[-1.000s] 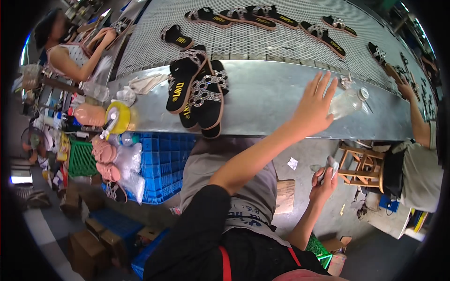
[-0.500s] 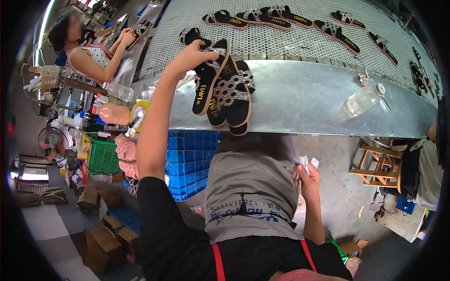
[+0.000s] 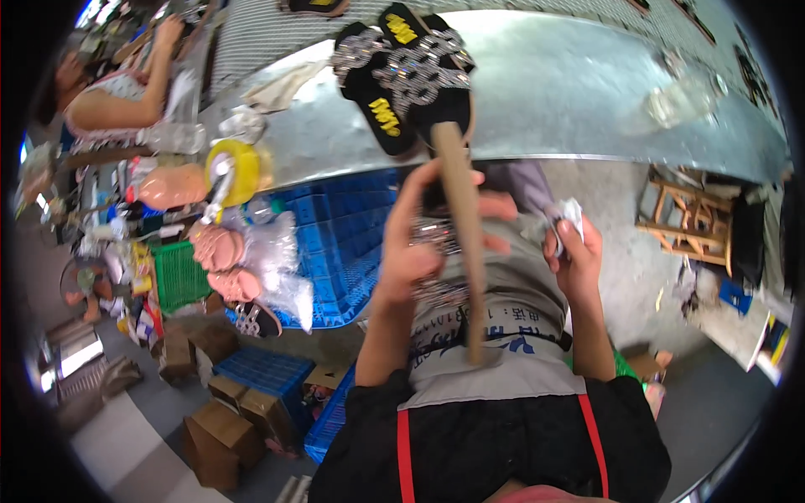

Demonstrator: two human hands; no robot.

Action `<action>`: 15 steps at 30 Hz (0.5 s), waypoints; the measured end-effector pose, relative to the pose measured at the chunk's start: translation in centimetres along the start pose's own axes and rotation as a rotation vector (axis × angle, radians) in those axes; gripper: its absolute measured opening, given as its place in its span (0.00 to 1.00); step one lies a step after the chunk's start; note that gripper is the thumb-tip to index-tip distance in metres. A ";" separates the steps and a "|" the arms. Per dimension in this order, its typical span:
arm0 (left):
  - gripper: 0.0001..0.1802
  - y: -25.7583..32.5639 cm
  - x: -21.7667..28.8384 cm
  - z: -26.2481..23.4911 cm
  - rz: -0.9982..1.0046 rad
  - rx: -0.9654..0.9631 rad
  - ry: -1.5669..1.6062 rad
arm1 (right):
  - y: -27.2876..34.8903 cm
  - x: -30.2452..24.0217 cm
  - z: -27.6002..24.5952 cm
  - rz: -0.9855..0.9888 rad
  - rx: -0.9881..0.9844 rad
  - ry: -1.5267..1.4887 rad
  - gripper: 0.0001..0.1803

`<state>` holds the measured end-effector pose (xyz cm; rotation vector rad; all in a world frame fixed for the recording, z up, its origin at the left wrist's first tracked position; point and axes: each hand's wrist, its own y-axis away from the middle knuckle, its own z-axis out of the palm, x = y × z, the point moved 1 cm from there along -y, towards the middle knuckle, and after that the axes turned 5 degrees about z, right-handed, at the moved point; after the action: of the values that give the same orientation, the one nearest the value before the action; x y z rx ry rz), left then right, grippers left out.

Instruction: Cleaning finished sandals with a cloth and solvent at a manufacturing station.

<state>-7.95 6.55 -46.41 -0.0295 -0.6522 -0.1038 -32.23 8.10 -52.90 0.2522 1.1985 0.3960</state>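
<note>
My left hand [image 3: 404,264] is closed round a sandal [image 3: 463,235] in front of my apron. The sandal is turned edge-on, so its tan sole edge faces up and its glittery strap shows beside my fingers. My right hand [image 3: 580,261], to the right of the apron, pinches a crumpled white cloth or tissue [image 3: 568,215]. The cloth is apart from the sandal. Beyond my hands, several black sandals [image 3: 423,71] with sparkling straps lie heaped on the metal table [image 3: 562,92].
A clear bottle [image 3: 683,105] lies on the table at right. At left are a yellow tape roll [image 3: 239,173], a blue crate [image 3: 340,243], pink sandals [image 3: 220,245] and cardboard boxes [image 3: 220,440]. A wooden stool [image 3: 692,218] stands at right. Another person [image 3: 117,109] works at far left.
My left hand has drawn back from the sandals on the table and now holds one in front of my apron. My right hand still grips the white cloth. The view has tilted down.
</note>
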 end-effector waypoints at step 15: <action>0.46 0.2 -9.7 -6.2 -0.364 0.146 -0.058 | 1.0 0.5 2.7 -0.052 0.254 0.129 0.16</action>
<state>-11.85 7.17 -57.17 0.2287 -0.7167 -0.4072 -29.66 9.28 -51.99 0.4182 1.3807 0.2162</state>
